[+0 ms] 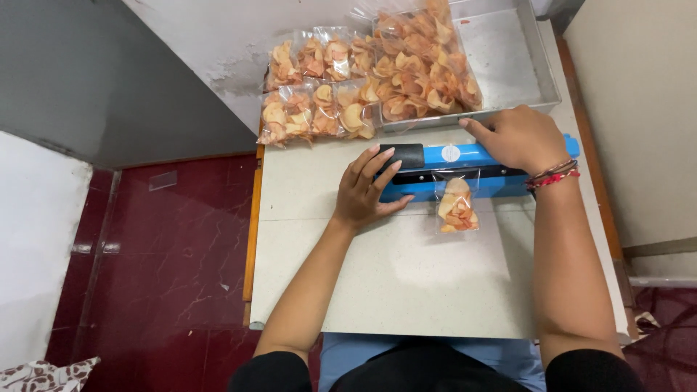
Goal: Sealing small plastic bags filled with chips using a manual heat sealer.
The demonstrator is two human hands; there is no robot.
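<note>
I judge I'm mid-seal: my right hand (519,138) lies flat, pressing the blue sealer (465,170) arm down on a small snack bag (457,207) hanging off its front edge on the bench (406,290). My left hand (367,192) rests open on the sealer's black end, gripping nothing. Next calls for lifting the arm and freeing the bag.

Blue heat sealer (465,170) with a black handle end; clear bag (457,205) of orange-and-cream chips; pale speckled table (392,276); grey metal tray (508,58); dark red marbled floor (167,261); red-and-brown wrist bands (553,174).
</note>
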